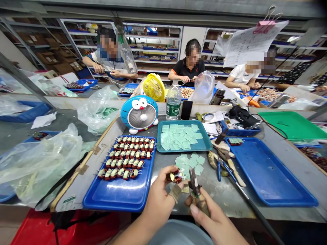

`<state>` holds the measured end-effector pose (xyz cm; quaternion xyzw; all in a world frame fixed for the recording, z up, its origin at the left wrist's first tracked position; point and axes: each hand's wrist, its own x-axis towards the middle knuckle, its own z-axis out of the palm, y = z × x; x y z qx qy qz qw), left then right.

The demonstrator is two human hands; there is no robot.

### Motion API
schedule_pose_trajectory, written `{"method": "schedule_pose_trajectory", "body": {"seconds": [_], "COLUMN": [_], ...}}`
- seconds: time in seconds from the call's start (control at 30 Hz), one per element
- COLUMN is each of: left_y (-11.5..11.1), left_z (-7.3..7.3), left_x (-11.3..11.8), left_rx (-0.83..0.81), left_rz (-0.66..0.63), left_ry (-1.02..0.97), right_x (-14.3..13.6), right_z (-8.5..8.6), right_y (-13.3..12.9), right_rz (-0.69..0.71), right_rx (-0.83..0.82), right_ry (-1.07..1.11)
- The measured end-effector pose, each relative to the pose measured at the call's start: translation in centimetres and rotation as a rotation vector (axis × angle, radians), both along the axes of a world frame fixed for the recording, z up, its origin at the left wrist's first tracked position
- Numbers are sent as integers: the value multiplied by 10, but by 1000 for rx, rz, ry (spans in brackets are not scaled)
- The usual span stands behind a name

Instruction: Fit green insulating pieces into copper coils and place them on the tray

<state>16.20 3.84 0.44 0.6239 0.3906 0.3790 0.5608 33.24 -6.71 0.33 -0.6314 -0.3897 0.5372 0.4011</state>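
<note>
Pinched in the fingers of my left hand (163, 195) is a small wire-wound coil (175, 177) with a pale yellow top and dark red windings. A wrap covers one finger of that hand. My right hand (208, 212) is closed around pliers (194, 183), whose jaws point up just right of the coil, apart from it. Behind both hands lie loose pale green square sheets (187, 161) on the metal table. A teal tray (184, 149) beyond them holds more sheets. At left, a blue tray (114, 195) carries rows of similar coils (127, 153).
A blue tray (276, 180) at right has a few coils in its far corner. Blue-handled pliers (227, 170) and other tools lie beside it. A cartoon fan (140, 114), water bottle (173, 103) and phone (186, 110) stand behind. Several people sit across the bench.
</note>
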Motion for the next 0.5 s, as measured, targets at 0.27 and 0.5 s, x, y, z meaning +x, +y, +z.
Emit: {"method": "schedule_pose_trajectory", "body": {"seconds": [0.27,0.5], "left_y": [-6,-6], "left_z": [-1,10], "left_x": [-2,-3], "left_rx": [-34,-23], "left_rz": [-13,-44], "left_ry": [73,143], "right_x": [1,0], "right_z": [7,14], "right_y": [7,8], "right_rz": [126,172], "right_rx": [19,35], "right_ry": [-23,-100]}}
